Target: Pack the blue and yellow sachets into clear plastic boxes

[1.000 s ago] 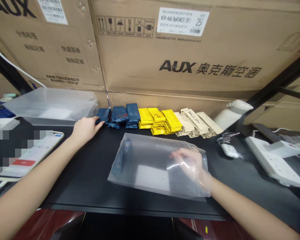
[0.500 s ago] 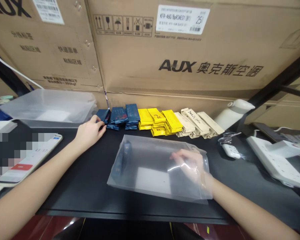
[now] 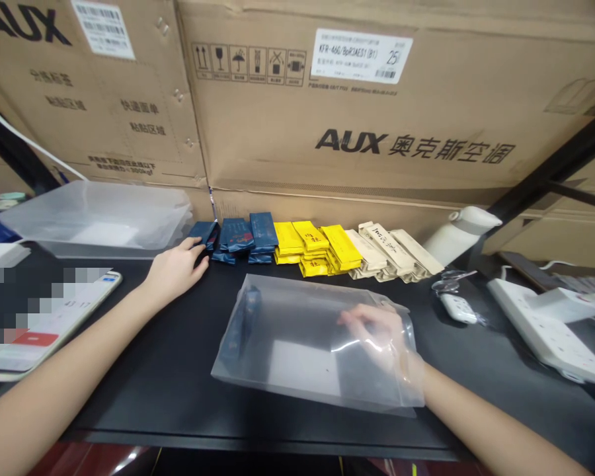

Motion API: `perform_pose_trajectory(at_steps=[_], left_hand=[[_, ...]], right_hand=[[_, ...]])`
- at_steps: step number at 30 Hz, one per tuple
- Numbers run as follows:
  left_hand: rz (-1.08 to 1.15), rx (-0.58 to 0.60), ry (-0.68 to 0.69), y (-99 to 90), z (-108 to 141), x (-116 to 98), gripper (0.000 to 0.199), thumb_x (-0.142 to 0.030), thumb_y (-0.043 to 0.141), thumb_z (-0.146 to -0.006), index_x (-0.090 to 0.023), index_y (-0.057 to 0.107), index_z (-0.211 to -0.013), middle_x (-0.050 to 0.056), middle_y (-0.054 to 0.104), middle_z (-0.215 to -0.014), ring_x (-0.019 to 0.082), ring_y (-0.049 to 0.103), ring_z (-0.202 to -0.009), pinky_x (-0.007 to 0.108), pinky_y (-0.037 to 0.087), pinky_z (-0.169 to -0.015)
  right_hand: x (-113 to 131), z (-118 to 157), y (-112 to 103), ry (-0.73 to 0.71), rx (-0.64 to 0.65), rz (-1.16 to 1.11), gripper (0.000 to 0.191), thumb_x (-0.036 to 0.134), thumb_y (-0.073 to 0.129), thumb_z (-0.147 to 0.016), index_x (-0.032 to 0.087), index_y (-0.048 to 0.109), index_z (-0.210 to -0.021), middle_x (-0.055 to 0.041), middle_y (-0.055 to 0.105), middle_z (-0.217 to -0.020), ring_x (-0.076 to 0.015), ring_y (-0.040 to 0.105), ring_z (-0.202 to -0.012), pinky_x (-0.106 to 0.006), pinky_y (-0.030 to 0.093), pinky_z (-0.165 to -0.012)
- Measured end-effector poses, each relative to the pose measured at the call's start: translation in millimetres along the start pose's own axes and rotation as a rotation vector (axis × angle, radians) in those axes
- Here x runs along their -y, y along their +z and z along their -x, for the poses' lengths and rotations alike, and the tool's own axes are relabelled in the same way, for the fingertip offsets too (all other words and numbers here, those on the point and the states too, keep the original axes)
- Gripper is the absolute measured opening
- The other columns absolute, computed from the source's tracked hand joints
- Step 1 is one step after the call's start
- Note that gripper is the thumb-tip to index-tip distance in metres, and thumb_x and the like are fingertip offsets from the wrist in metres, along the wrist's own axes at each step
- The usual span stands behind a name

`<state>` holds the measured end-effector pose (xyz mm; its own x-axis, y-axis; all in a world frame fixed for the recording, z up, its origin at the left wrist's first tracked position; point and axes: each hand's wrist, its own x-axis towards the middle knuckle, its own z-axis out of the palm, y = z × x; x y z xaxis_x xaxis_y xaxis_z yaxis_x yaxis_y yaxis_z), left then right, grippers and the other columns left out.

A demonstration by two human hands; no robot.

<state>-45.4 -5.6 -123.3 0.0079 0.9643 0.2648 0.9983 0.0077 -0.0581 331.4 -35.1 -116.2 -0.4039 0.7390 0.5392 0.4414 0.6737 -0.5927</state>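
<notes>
My left hand [image 3: 174,270] reaches to the back of the black table [image 3: 168,370] and pinches the near end of the leftmost dark blue packet [image 3: 203,232], with thumb and fingers around it. More dark blue packets [image 3: 250,235] lie beside it. My right hand [image 3: 379,330] is inside the mouth of a clear plastic bag [image 3: 297,344] lying flat in front of me, fingers curled against the film. One dark blue packet [image 3: 242,320] lies inside the bag at its left end.
Yellow packets [image 3: 312,244] and beige packets [image 3: 391,248] line up to the right of the blue ones, against big cardboard boxes [image 3: 377,132]. A pile of clear bags [image 3: 99,221] and a phone [image 3: 44,317] lie left. A white bottle [image 3: 461,228], keys [image 3: 456,304] and a power strip [image 3: 540,317] lie right.
My left hand has slid a little right and its fingers have closed around the leftmost blue packet. My right hand stays inside the bag.
</notes>
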Motion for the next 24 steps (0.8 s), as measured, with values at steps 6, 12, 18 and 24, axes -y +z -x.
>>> perform_pose_trajectory(at_steps=[6,12,18,24], left_hand=[[0.019,0.006,-0.044,-3.5,1,-4,0.060,-0.039,0.034,-0.093,-0.004,0.046,-0.140,0.020,0.039,-0.151,0.038,0.064,-0.106,0.049,0.055,-0.082],[0.196,-0.160,-0.006,-1.1,3,-6,0.065,-0.039,0.038,-0.093,0.001,0.033,-0.144,0.026,0.032,-0.151,0.036,0.043,-0.135,0.045,0.041,-0.108],[0.287,-0.351,0.102,-1.5,4,-11,0.061,-0.033,0.043,-0.093,-0.004,0.030,-0.145,0.027,0.035,-0.147,0.037,0.035,-0.139,0.051,0.035,-0.112],[0.276,-0.646,0.231,-10.1,12,-20,0.072,-0.023,0.049,-0.091,-0.018,0.012,-0.153,0.023,0.029,-0.151,0.036,0.031,-0.142,0.054,0.035,-0.111]], right_hand=[[0,0,-1,0.063,0.038,-0.005,0.030,0.026,0.054,-0.089,0.021,0.065,-0.061,-0.0014,0.069,-0.057,-0.0184,0.064,-0.050,-0.028,0.050,-0.050],[-11,-1,5,0.099,0.221,0.004,0.017,0.027,0.057,-0.088,0.021,0.068,-0.078,-0.0018,0.070,-0.067,-0.0155,0.062,-0.054,-0.027,0.050,-0.050],[-18,-5,2,0.163,0.467,-0.073,0.023,0.036,0.057,-0.091,0.020,0.067,-0.105,0.0009,0.067,-0.068,-0.0140,0.064,-0.063,-0.028,0.055,-0.063],[-18,-21,-28,0.336,0.906,-0.658,0.036,0.037,0.054,-0.095,0.024,0.060,-0.128,-0.0092,0.060,-0.134,-0.0195,0.057,-0.125,-0.040,0.044,-0.106]])
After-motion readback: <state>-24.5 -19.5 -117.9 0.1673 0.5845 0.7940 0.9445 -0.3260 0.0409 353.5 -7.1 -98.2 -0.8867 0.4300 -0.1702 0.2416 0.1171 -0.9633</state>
